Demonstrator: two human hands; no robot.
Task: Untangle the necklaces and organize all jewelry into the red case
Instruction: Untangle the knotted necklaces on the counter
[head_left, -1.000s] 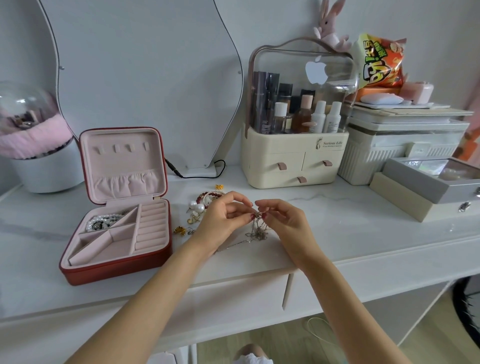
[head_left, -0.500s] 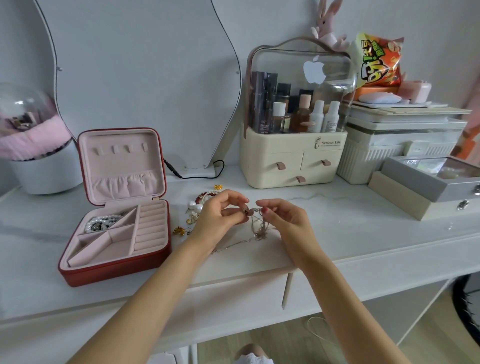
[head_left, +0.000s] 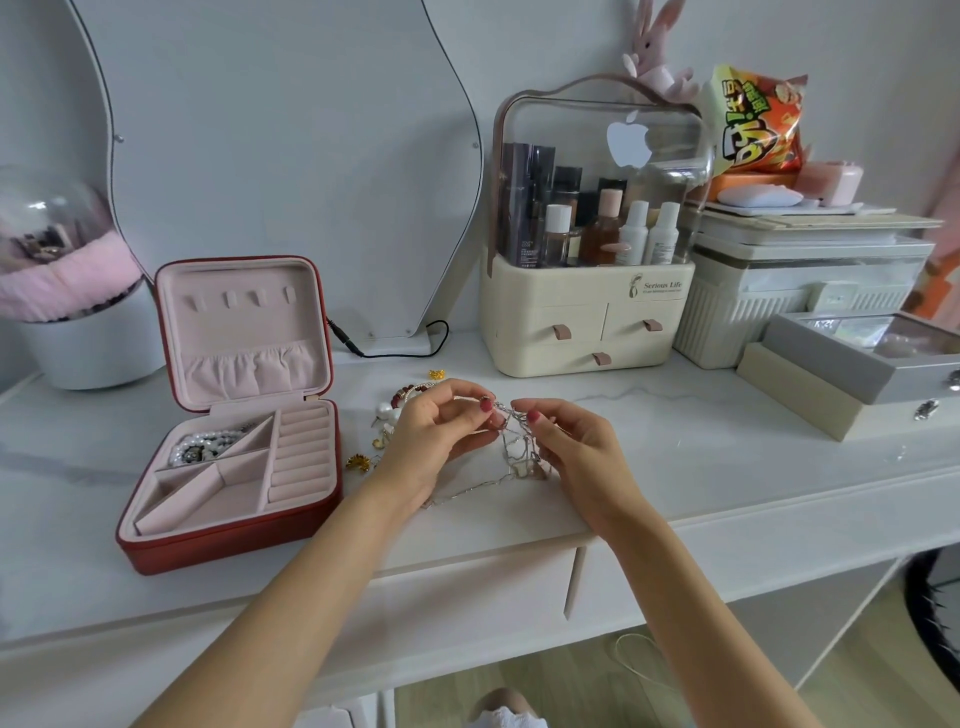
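A knot of thin silver necklace chains (head_left: 514, 449) hangs just above the white tabletop. My left hand (head_left: 436, 436) pinches its top left end and my right hand (head_left: 571, 447) pinches it a little to the right. The red case (head_left: 228, 540) stands open at the left, its pink lid upright, with a pearl string (head_left: 208, 447) in the back left compartment. Behind my left hand lie a red bead bracelet (head_left: 410, 392), pearl earrings (head_left: 385, 411) and small gold pieces (head_left: 358, 461).
A cream cosmetics organiser (head_left: 587, 312) stands at the back centre beside stacked white boxes (head_left: 779, 291). A grey jewelry box (head_left: 862, 364) sits at the right. A mirror with a black cable (head_left: 405, 353) leans on the wall. A white pot with a glass dome (head_left: 67, 291) stands far left.
Both hands have lifted slightly and drawn a little apart, so a short length of chain stretches between the fingertips and the tangle hangs lower beneath them.
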